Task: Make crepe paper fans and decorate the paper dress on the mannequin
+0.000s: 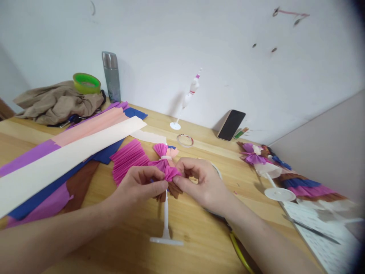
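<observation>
My left hand [144,182] and my right hand [203,184] meet in the middle of the head view, both closed in a pinch on a gathered piece of bright pink crepe paper [172,173]. This piece lies against a bunch of pleated pink, peach, blue and brown paper, bound by a whitish band [166,157]. Below it, a thin white stand [166,213] rises upright from a flat round base. Left of the bunch spreads a pleated magenta paper [129,161]. My fingers hide part of the bunch and the stand's top.
Crepe paper strips, a cream one [76,156] on top, cover the left. Behind stand a bottle [111,78], green tape roll [87,83] on brown cloth, a slim white figure [189,97] and a phone [231,125]. A finished-looking paper figure [279,193] and a pen [315,231] lie right.
</observation>
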Demonstrator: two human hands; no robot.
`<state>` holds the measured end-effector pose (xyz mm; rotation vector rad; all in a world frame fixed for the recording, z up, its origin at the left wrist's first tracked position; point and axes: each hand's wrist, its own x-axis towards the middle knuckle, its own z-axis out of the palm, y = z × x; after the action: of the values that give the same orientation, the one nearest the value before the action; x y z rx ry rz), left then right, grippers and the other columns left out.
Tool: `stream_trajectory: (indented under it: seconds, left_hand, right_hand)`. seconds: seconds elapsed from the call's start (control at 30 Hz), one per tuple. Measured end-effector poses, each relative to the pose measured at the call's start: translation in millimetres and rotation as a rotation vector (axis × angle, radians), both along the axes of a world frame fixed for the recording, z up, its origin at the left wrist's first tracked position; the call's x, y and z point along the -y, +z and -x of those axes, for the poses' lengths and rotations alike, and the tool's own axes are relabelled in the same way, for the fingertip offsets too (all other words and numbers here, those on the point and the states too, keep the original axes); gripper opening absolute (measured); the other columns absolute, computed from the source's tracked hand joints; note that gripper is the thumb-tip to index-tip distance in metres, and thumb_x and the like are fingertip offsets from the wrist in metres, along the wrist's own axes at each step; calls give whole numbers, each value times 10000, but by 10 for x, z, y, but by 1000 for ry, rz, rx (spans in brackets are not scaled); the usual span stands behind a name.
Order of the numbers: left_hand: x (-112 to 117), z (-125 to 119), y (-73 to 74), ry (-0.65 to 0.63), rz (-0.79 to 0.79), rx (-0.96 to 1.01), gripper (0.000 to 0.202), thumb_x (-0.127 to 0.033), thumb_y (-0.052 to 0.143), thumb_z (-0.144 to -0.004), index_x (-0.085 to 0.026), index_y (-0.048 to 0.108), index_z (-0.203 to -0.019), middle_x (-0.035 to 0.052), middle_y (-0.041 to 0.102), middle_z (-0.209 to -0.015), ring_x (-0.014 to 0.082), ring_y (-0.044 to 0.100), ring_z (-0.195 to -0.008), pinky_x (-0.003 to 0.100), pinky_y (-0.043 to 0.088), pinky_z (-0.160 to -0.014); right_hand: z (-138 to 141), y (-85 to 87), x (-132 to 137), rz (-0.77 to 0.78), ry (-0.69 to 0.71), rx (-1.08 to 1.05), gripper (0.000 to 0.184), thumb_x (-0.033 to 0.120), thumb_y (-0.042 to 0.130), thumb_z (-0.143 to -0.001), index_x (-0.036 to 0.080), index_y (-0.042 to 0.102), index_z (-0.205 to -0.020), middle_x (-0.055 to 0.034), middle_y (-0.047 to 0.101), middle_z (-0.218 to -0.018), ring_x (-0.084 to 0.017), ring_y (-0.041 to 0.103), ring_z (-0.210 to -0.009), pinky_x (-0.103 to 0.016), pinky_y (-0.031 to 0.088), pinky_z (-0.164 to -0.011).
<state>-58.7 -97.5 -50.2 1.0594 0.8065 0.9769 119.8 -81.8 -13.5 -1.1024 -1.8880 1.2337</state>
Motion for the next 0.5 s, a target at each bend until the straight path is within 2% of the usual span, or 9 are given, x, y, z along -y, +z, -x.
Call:
stream_trajectory:
  seconds: [0.13, 0.2, 0.33, 0.43, 0.5]
  left_hand:
    - [-28, 4, 13, 14, 5, -1, 164, -297, 777, -679, -162, 703, -621, 3, 644, -538, 103, 536, -499, 235, 415, -528]
    - [-33, 1, -4, 13, 14, -7, 172, -306, 779, -671, -157, 707, -626, 6, 643, -539, 106, 537, -498, 239, 412, -526]
    - [-42, 2, 5, 19, 28, -23, 149, -293, 764, -667, -160, 713, -621, 5, 632, -520, 103, 526, -497, 233, 380, -521]
    - [-42, -2, 55, 10, -8, -84, 133, -276, 745, -662, -159, 718, -604, 14, 639, -538, 106, 511, -505, 241, 370, -530]
    - [-29, -14, 86, -8, -86, -145, 119, -256, 720, -680, -160, 735, -611, 19, 640, -554, 113, 508, -524, 250, 378, -545]
  right_hand:
    - [15, -25, -12, -6, -16, -104, 185, 354, 643, -792, 188, 566, -777, 8, 613, -599, -128, 551, -535, -271, 451, -512]
    - [22, -36, -17, 2, -28, -130, 177, 342, 641, -794, 187, 561, -764, 20, 588, -567, -118, 534, -506, -262, 438, -493]
    - [13, -33, -27, -15, -24, -91, 257, 303, 622, -787, 199, 468, -610, 22, 550, -538, -108, 511, -493, -255, 426, -487]
    - [13, -19, -22, -90, -34, -54, 145, 288, 626, -778, 191, 539, -714, 15, 574, -597, -114, 514, -536, -250, 427, -501]
    - [31, -25, -12, -135, -24, -46, 98, 276, 624, -783, 189, 580, -771, 1, 595, -643, -122, 527, -568, -260, 443, -522]
